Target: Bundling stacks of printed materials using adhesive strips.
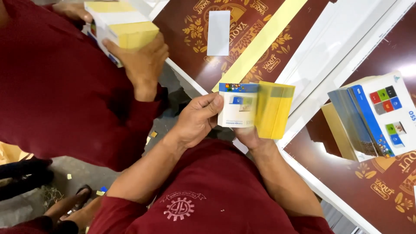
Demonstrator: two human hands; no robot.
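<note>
Stack of cards (255,108): white, blue and yellow, held above the bench (203,43) edge. Left hand (197,119) pinches its left end, thumb on top. Right hand (249,136) cups it from beneath, fingers hidden. Right of it, another fanned stack (368,117) lies on the bench. Left of it, a co-worker's hand (143,60) grips a yellow-topped bundle (119,26).

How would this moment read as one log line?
left hand: holds card stack | right hand: supports it underneath | co-worker's hand: grips another stack | table: printed sheets
</note>
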